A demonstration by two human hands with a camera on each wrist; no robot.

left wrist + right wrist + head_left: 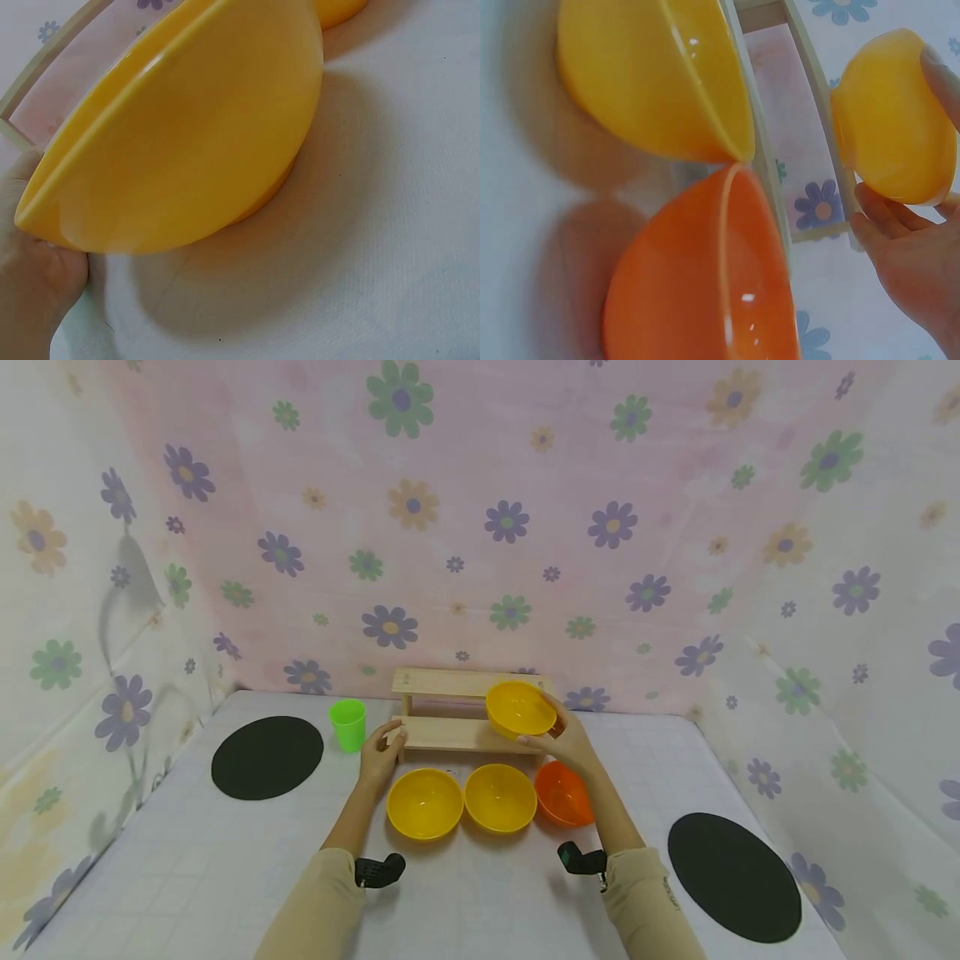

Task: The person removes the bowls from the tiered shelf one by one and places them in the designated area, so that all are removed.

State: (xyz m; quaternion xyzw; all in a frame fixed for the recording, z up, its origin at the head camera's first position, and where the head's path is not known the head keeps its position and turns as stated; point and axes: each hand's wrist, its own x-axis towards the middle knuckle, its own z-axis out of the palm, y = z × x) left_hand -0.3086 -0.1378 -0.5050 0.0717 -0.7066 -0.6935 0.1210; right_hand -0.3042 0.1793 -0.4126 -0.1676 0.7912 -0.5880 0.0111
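Observation:
My right hand (566,743) grips a yellow bowl (519,708) by its right side, over the right part of a two-step wooden shelf (450,734). In the right wrist view, the thumb lies along one side of this bowl and the fingers on the other. My left hand (381,758) holds the left end of the lower step; the left wrist view hides its fingertips behind a bowl. Before the shelf stand two more yellow bowls, the left one (425,805) and the middle one (500,799), and an orange bowl (562,795), side by side and upright.
Left of the shelf stands a green cup (348,725). One black round mat (267,757) lies on the left of the white table (465,902), another black mat (735,877) on the right. Flowered cloth (465,527) hangs behind and along both sides.

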